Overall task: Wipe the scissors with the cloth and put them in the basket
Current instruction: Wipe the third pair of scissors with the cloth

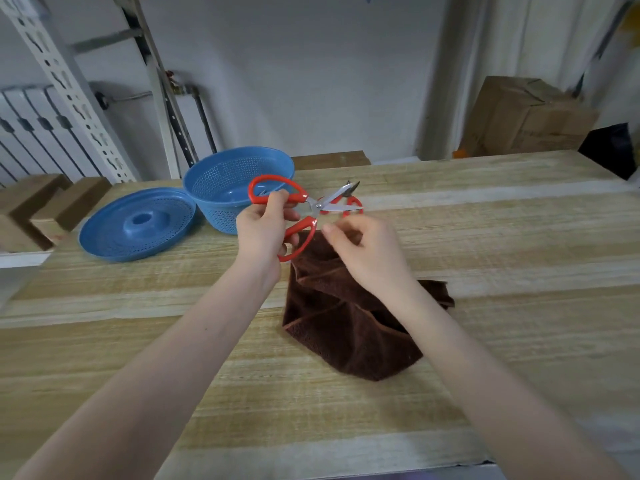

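Observation:
My left hand grips the red-handled scissors by their handles and holds them above the table, blades apart and pointing right. A second pair of red-handled scissors lies on the table just behind those blades. My right hand pinches the top of the brown cloth and lifts it right below the held scissors; the rest of the cloth lies on the table. The blue perforated basket stands behind my left hand.
A blue perforated lid lies left of the basket on the wooden table. Cardboard boxes stand beyond the far right edge, and wooden blocks sit at the left beside a metal rack.

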The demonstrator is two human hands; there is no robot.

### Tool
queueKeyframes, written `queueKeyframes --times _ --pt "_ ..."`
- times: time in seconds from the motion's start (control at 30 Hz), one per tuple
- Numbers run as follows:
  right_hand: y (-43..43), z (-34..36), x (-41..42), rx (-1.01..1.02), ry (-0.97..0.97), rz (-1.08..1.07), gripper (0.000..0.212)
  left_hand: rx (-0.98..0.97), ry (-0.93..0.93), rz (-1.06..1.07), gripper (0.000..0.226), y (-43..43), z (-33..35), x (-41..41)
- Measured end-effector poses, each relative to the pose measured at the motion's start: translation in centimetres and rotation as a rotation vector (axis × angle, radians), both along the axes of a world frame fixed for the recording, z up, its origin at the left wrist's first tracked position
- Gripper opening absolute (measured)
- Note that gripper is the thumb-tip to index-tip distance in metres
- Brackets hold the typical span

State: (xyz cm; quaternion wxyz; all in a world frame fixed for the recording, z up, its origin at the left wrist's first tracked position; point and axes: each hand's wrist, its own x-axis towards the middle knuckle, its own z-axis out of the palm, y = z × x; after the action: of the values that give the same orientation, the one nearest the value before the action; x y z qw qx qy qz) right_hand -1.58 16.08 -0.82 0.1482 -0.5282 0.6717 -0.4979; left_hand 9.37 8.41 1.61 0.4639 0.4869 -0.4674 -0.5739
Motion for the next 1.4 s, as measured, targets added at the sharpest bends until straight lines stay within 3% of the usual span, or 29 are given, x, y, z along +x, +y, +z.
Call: queueKeyframes --times 0.17,0.27,0.43,0.57,0.63,0.67,0.73,0.8,0.87,1.03,1.1,1.23,1.33,1.4 --pt "-1.1 -0.5 0.4 0.085 -0.274 0.039 0.024 -0.083 0.050 0.017 0.027 1.0 0.3 -0.6" --pt "-1.1 -0.3 0.6 0.070 -0.259 0.017 0.028 -0.122 0.053 0.030 0.029 1.2 0.5 -0.8" --pt "-1.3 -0.2 -1.1 0.104 -0.057 0.006 0.033 -0.140 0.009 0.069 0.029 0.6 0.6 -0.1" --pt "-1.3 -0.5 -2.4 0.367 0.528 -0.108 0.028 -0.139 -0.016 0.083 0.026 0.1 0.3 0.3" --pt "-1.1 -0.6 -1.9 0.505 0.517 0.086 0.063 -0.145 -0.022 0.084 0.025 -0.1 0.2 0.5" --pt "-1.1 -0.7 -1.4 0.533 0.499 0.174 0.070 -0.147 -0.024 0.082 0.025 -0.1 0.1 0.7" --pt "-1.3 -0.9 -0.5 0.608 0.721 0.258 0.060 -0.143 -0.028 0.087 0.025 -0.2 0.0 0.9" --pt "-1.5 -1.1 -0.6 0.628 0.872 0.217 0.034 -0.135 -0.043 0.098 0.024 -0.3 -0.2 1.0" --pt "-1.4 -0.8 -1.1 0.543 0.763 0.131 0.017 -0.135 -0.051 0.099 0.023 -0.5 -0.1 1.2" --pt "-1.2 -0.8 -3.0 0.203 0.434 -0.148 0.014 -0.119 -0.059 0.111 0.024 -0.7 -0.4 1.2" --pt "-1.2 -1.2 -4.0 0.063 0.185 -0.254 0.025 -0.117 -0.056 0.102 0.025 -0.5 -0.4 1.0" --pt "-1.2 -1.2 -5.3 -0.307 -0.248 -0.402 0.026 -0.146 -0.064 0.066 0.025 -0.6 -0.8 1.0" --pt "-1.6 -0.7 -4.2 -0.403 -0.124 -0.361 0.020 -0.215 -0.157 -0.005 0.027 -0.8 -1.4 0.8" --pt "-2.0 -0.9 -3.3 -0.351 0.225 -0.182 0.022 -0.283 -0.224 -0.075 0.034 -0.8 -1.7 0.6"
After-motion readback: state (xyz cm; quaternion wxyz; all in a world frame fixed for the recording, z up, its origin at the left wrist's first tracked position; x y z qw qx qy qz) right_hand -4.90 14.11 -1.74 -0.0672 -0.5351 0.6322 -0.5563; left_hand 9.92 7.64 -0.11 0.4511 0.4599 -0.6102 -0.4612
